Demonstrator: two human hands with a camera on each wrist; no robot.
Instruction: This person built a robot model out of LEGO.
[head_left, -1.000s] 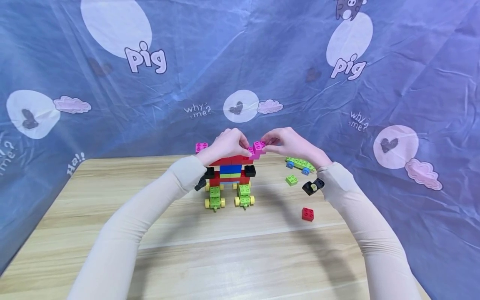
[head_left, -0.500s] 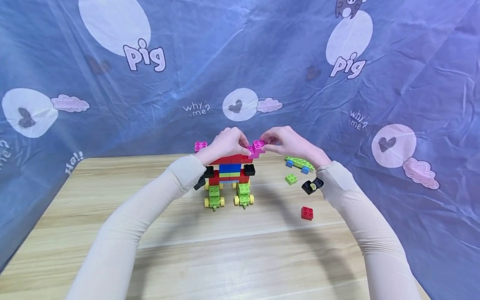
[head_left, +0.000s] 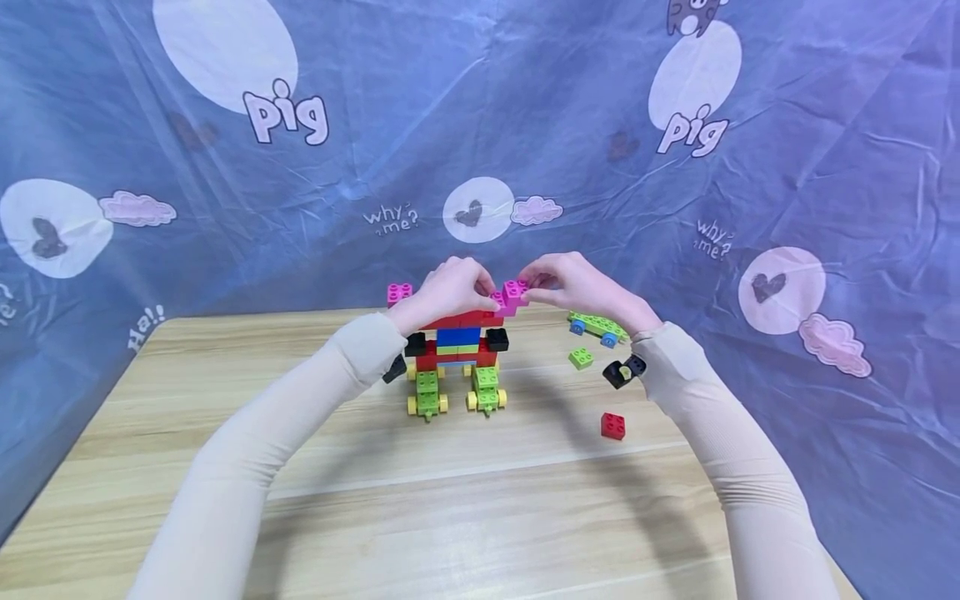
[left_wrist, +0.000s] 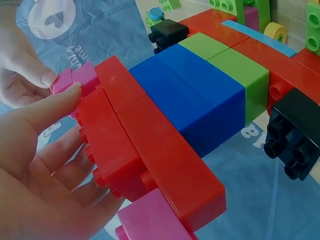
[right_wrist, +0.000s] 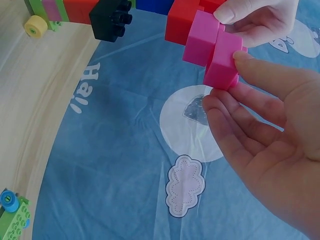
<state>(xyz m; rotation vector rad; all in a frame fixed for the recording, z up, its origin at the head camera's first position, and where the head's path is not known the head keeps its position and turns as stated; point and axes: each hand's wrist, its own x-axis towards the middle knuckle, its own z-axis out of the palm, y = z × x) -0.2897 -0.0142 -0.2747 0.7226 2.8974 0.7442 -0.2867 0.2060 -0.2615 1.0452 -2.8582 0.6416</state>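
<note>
A toy figure of large building bricks stands upright on the table, with a blue middle [head_left: 459,337], red bricks [left_wrist: 172,167] across its top and green feet [head_left: 427,393] on yellow wheels. At its upper right, two stepped pink bricks jut outward. My left hand [head_left: 453,287] reaches over the figure and pinches the inner pink brick [right_wrist: 203,37], its other fingers near the red brick's studs. Between thumb and fingers, my right hand [head_left: 570,279] pinches the outer pink brick [right_wrist: 223,60]. Another pink brick [head_left: 399,292] sits at the figure's upper left. Black bricks [head_left: 497,339] stick out at both sides.
To the right on the wooden table [head_left: 450,517] lie a green wheeled base [head_left: 597,327], a small green brick [head_left: 581,358], black pieces [head_left: 618,374] and a red brick [head_left: 612,426]. A blue printed cloth [head_left: 360,150] hangs behind the table's far edge.
</note>
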